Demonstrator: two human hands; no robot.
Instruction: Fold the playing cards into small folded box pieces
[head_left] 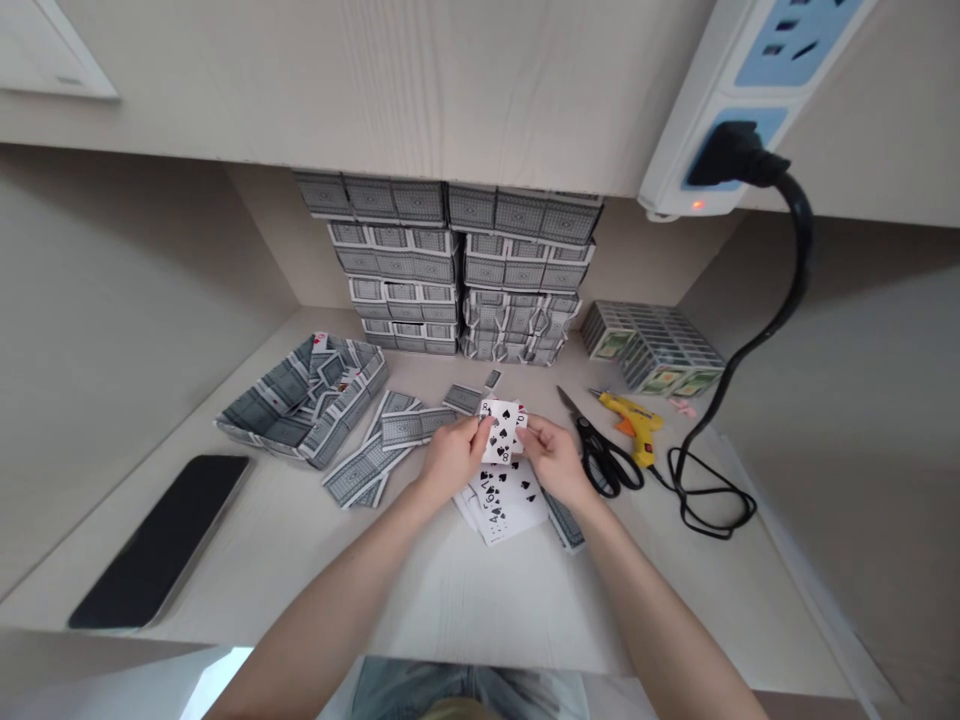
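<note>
Both hands meet over the middle of the desk on playing cards (500, 430). An eight of spades faces up, and a queen's corner peeks out behind its right edge. My left hand (456, 455) pinches the left side, thumb on the face. My right hand (553, 457) pinches the right side near the queen. Below them lies a loose pile of face-up cards (510, 505), spades on top. Folded strips of cards, grey backs showing, lie left of my left hand, one strip (416, 427) close to it. Another strip (564, 525) is partly under my right wrist.
Black scissors (604, 455) and a yellow glue gun (634, 420) lie at right, its cord (735, 375) rising to a power strip (720, 150). Left are a card-built tray (281, 440) and phone (161, 540). Card boxes (401, 265) stack behind; green-faced boxes (652, 345) stand back right.
</note>
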